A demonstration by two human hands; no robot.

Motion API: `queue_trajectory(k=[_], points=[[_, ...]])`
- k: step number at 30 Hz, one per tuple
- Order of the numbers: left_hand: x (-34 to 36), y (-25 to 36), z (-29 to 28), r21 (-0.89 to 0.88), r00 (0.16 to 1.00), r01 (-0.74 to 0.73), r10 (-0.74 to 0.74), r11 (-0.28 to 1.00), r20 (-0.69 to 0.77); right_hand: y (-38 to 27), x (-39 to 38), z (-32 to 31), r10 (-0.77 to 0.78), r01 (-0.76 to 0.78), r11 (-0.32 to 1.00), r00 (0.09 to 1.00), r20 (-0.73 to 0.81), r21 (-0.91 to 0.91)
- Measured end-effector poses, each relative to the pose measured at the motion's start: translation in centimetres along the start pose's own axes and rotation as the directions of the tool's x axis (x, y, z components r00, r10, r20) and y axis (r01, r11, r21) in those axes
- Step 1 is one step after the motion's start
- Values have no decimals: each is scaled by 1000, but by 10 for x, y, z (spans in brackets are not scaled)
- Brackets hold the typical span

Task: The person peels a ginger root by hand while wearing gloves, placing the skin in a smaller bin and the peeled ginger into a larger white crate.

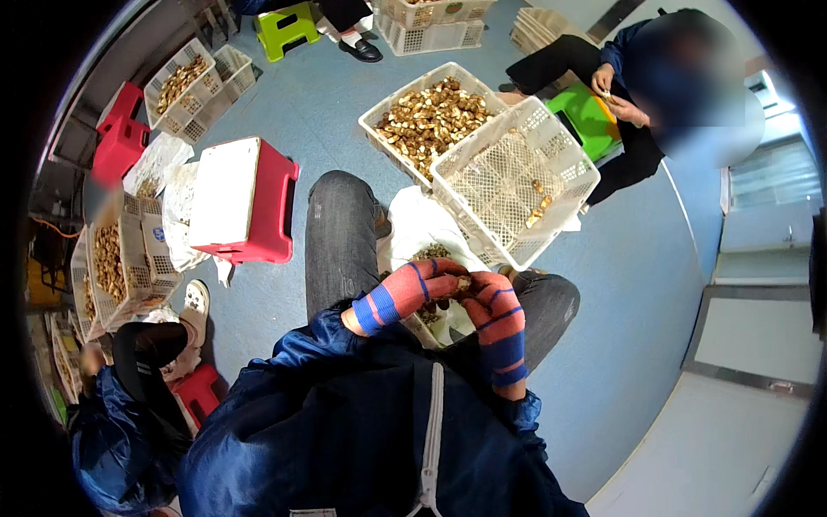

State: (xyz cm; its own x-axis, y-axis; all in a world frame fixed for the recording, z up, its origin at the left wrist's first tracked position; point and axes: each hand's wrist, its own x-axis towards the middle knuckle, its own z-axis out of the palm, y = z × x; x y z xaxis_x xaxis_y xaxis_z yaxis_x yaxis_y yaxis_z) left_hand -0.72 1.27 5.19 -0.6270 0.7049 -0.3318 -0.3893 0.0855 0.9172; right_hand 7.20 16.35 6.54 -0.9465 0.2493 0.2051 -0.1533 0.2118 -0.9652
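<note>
Between left hand (409, 289) and right hand (500, 314): brown piece (464, 283), pinched.
Heaped crate (389, 152) ahead: plenty seems left.
Barer crate (491, 172) ahead-right: few seem done.

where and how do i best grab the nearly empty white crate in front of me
Probably by the rim on the near right of the nearly empty white crate, right hand coming from the right: the rim is raised there and blue floor shows beyond it, while the opposite side overlaps the filled crate.
</note>
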Motion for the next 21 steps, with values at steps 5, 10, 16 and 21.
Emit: queue_trajectory(k=[5,10,16,21], points=[[-9,26,1,249,998,36,-48,968,40,3,-1,-14,253,-256,966,962,100,27],[-5,22,4,471,966,-258,233,843,113,1,-2,-9,58,-38,979,993,99,-198],[-2,18,5,508,944,-330,287,796,164,3,-2,-26,211,-231,966,963,167,117],[-2,11,3,444,971,-233,228,865,67,11,-1,-23,256,-267,961,955,148,64]])
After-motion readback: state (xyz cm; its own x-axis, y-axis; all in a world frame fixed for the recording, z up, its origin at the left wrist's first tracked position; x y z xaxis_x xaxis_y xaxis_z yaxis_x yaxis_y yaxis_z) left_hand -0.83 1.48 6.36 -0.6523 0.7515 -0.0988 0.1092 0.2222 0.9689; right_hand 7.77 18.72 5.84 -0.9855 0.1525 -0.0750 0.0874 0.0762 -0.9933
